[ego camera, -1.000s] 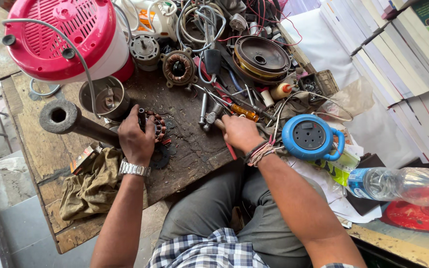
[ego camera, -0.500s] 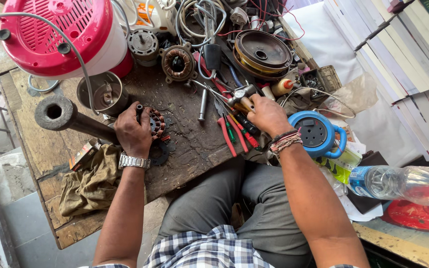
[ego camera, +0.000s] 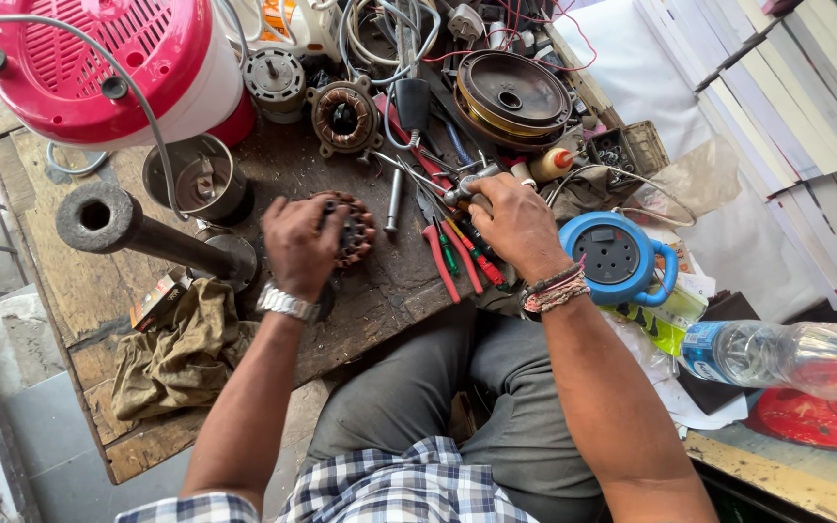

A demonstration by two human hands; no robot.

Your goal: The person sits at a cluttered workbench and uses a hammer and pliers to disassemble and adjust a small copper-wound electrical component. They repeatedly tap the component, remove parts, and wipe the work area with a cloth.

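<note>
The left hand (ego camera: 300, 242) lies over a round motor stator (ego camera: 353, 229) with copper windings, on the dark wooden bench (ego camera: 380, 291); its grip is closed around the stator's side. The right hand (ego camera: 515, 225) has its grip closed on a metal tool (ego camera: 462, 189) among the red-handled pliers (ego camera: 443, 261), just beside a blue round socket box (ego camera: 617, 257).
</note>
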